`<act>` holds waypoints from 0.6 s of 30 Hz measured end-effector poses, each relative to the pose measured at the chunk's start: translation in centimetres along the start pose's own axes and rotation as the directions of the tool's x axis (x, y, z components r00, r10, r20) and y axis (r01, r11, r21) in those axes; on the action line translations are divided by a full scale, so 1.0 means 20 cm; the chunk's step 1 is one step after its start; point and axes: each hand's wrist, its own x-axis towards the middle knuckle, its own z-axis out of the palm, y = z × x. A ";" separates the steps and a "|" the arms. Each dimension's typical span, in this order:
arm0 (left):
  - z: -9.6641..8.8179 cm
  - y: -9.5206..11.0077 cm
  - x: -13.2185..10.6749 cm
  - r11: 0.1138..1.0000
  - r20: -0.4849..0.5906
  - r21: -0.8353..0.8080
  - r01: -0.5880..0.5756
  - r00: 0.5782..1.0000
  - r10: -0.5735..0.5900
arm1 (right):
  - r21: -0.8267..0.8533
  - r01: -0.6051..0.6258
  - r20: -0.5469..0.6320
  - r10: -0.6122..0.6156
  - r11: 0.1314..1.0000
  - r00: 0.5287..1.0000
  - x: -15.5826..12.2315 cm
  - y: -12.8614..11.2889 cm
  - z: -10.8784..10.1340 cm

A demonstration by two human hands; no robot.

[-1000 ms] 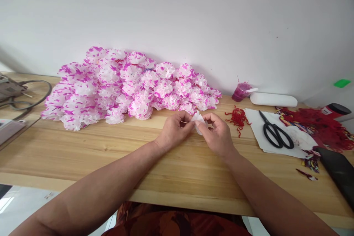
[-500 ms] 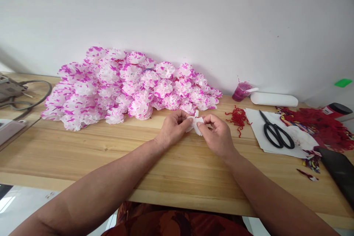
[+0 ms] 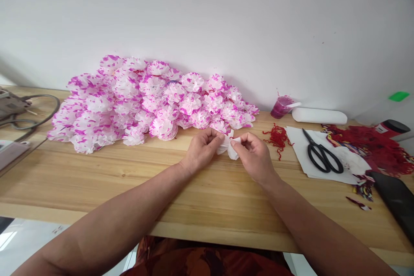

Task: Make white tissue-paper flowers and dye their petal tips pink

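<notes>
A small white paper flower point(image 3: 231, 152), with a bit of red yarn at its middle, is held between both hands above the wooden table. My left hand point(image 3: 203, 147) pinches its left side between thumb and fingers. On the other side my right hand point(image 3: 255, 153) grips a fold of the paper, thumb against fingertips. Just beyond the hands lies a heap of white paper flowers point(image 3: 161, 99) with magenta-flecked edges. To the right of my right hand sits a small tangle of red yarn point(image 3: 277, 137).
Black-handled scissors point(image 3: 323, 157) lie on white paper sheets point(image 3: 299, 148) at the right. Behind them stand a cup of magenta liquid point(image 3: 280, 107) and a long white case point(image 3: 319, 115). More red yarn point(image 3: 371, 142) and a black phone-like slab point(image 3: 396, 198) are far right. A cable point(image 3: 53, 114) curls at the left.
The paper between my fingers has spread a little, its lower folds looking fuller. Both hands stay in nearly the same place.
</notes>
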 end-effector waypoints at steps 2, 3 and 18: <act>0.00 0.01 0.00 1.000 -0.005 -0.016 0.024 1.000 -0.024 | 0.004 0.000 0.005 0.000 1.000 1.000 0.00 0.00 0.00; 0.00 0.01 0.00 1.000 0.005 -0.012 0.028 1.000 -0.028 | -0.001 0.002 0.005 -0.002 1.000 1.000 0.00 0.00 0.00; 0.00 0.04 -0.01 0.994 0.014 0.108 -0.031 0.999 0.030 | 0.075 -0.022 0.023 0.020 0.997 1.000 0.00 0.02 0.00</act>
